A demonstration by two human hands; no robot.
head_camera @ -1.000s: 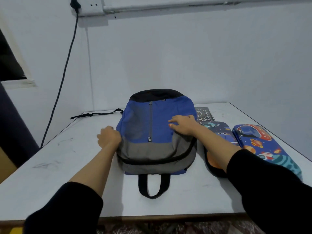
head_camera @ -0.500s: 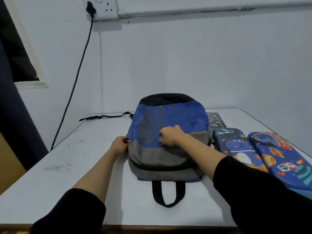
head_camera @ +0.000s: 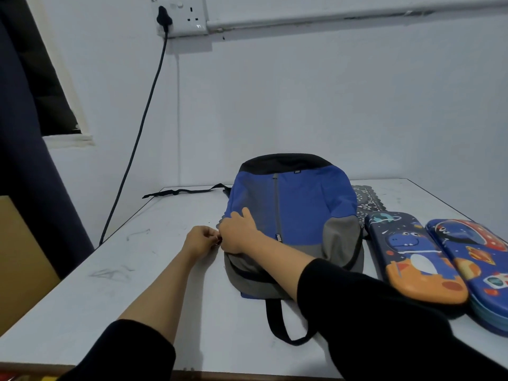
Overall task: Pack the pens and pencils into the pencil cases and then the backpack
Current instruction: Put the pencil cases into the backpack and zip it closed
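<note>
1. The blue, grey and black fabric backpack (head_camera: 291,215) lies flat mid-counter (head_camera: 165,284), zip closed.
2. Left hand (head_camera: 199,243) pinches something small and reddish at the bag's left edge, likely the zip pull; fingers together.
3. Right hand (head_camera: 237,233) presses the fabric, fingers spread flat.
4. Best: hold cloth taut, pull steadily along the track.
5. Two space-print hard pencil cases (head_camera: 412,254) wait beside the bag's right.
</note>
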